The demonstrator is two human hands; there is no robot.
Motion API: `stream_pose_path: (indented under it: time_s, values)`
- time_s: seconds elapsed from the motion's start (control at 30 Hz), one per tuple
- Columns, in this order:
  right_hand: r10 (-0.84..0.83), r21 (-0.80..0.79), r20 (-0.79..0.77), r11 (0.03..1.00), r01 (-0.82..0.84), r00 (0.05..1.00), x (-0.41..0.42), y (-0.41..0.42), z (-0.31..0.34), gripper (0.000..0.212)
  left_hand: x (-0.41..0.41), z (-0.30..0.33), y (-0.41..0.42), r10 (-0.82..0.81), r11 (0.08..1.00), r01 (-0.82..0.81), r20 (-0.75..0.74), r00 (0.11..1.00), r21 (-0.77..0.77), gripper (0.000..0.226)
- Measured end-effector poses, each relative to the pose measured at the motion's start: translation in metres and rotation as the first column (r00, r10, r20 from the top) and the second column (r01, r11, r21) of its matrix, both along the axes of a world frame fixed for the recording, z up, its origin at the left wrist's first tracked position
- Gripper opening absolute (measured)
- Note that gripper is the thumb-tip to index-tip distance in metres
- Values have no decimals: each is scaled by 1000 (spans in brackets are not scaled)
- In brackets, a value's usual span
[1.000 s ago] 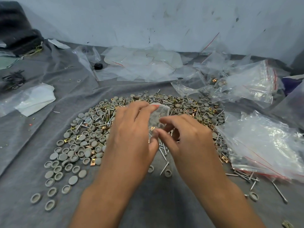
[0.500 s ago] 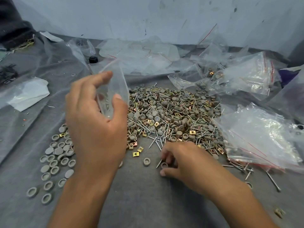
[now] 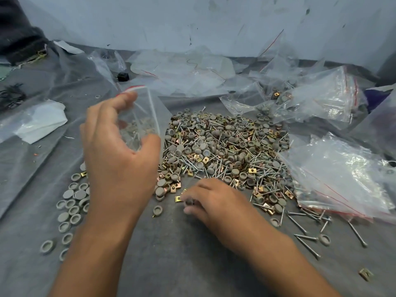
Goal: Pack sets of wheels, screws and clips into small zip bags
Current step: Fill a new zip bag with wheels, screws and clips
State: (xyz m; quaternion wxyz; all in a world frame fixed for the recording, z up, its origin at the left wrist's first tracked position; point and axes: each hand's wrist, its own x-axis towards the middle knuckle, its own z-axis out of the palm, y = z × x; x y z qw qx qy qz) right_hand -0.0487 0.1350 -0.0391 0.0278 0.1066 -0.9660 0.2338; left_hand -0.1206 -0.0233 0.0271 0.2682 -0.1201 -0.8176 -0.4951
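Observation:
My left hand (image 3: 115, 159) holds a small clear zip bag (image 3: 143, 116) upright by its sides, its red-lined mouth up and spread. A few parts show dimly inside it. My right hand (image 3: 214, 200) rests low on the grey cloth (image 3: 171, 254) at the near edge of the pile of parts (image 3: 225, 151), fingers curled over small pieces, with a grey wheel and a brass clip (image 3: 177, 198) at the fingertips. The pile mixes grey round wheels, long screws and brass square clips. A patch of grey wheels (image 3: 70, 202) lies left of my left wrist.
Large clear bags (image 3: 342, 181) lie right of the pile, and another with parts (image 3: 317, 97) sits behind. Loose screws (image 3: 304, 228) scatter near the right bag. Crumpled plastic (image 3: 182, 69) lines the wall; white paper in plastic (image 3: 40, 121) lies at left.
My left hand has lifted the zip bag up and to the left, away from my right hand. My right hand has dropped to the cloth and slid left along the pile's near edge.

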Motion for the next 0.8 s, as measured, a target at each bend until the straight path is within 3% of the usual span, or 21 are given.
stream_pose_path:
  time_s: [0.07, 0.17, 0.27, 0.33, 0.4, 0.6, 0.7, 0.8]
  values:
    - [-65, -211, -162, 977, 30, 985, -2, 2, 11, 29, 0, -4, -3, -45, 976, 45, 6, 999, -213, 56]
    - [-236, -454, -487, 891, -13, 841, -5, -2, 31, 22, 4, -13, -1, -171, 855, 181, 66, 983, -486, 57]
    - [-287, -472, -635, 879, -66, 717, -10, -13, 44, 17, 4, -15, 4, -240, 773, 270, 129, 962, -574, 57]
    - [-261, -380, -659, 925, -14, 705, -15, -18, 45, 17, 2, -15, 2, -277, 761, 304, 137, 951, -574, 55]
    - [-268, -345, -623, 937, 50, 735, -19, -19, 41, 19, 1, -15, -3, -282, 789, 310, 134, 950, -530, 56]
    - [-385, -462, -538, 879, 119, 750, -19, -16, 34, 5, 0, -7, -21, -208, 902, 227, 92, 974, -367, 60]
    - [-318, -395, -286, 898, 191, 904, -23, -17, 21, 6, -3, -2, -28, -139, 953, 145, 41, 989, -267, 58]
    - [-113, -156, 50, 981, 120, 992, -19, -31, 2, 27, -3, 1, -33, -68, 984, 63, -21, 997, -168, 56]
